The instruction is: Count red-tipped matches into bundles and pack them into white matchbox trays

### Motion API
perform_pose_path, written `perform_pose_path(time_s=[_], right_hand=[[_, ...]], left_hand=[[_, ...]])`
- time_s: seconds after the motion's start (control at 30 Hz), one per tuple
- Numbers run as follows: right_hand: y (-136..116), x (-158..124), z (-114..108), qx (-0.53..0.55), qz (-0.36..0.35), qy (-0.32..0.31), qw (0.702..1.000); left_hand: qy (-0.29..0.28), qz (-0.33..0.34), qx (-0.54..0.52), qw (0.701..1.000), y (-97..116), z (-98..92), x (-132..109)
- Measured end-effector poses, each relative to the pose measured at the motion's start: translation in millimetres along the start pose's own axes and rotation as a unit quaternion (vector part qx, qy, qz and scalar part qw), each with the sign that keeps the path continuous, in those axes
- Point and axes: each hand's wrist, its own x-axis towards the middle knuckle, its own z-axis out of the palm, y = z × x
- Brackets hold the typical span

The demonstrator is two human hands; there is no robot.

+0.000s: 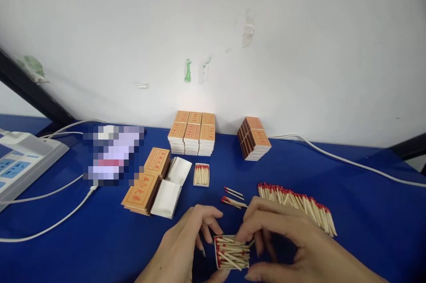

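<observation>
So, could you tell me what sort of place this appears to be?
Probably a hand-packing workbench: stacks of orange cardboard matchboxes, a row of loose red-tipped wooden matches and a blue cloth-covered table against a white wall.

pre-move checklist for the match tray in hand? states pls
1. Both hands on tray: left hand and right hand flank the tray - ok.
2. Matches lying parallel in the tray: several crossed and askew - not ok.
3. Match heads all at one end: mostly toward the left, some hidden - cannot tell.
4. Loose matches gathered: a few lie apart from the big row of matches - not ok.
5. Sleeves within reach: flat sleeves lie to the left - ok.
6. Other filled tray upright and neat - ok.
</observation>
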Motion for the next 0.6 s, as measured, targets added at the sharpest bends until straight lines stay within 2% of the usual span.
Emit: perform_pose_path(time_s=[0.13, 0.27, 0.47, 0.6], right_hand=[[5.8, -2.6, -11.0, -0.075, 0.052, 0.001, 0.996], [12.3, -3.8, -7.6, -0.143, 0.037, -0.009, 0.989], [14.8, -13.2, -13.4, -0.144, 0.021, -0.042, 0.988], [7.9, -18.2, -22.8, -0.126, 0.024, -0.032, 0.991]], left_hand=[[0.004, 0.012, 0.013, 1.000, 2.7, -0.9, 0.3], [0.000, 0.021, 0.025, 0.999, 5.3, -2.4, 2.3], [0.007, 0.033, 0.033, 0.999, 7.2, -3.4, 3.7], [0.010, 0.031, 0.025, 0.999, 4.3, -0.5, 2.3]])
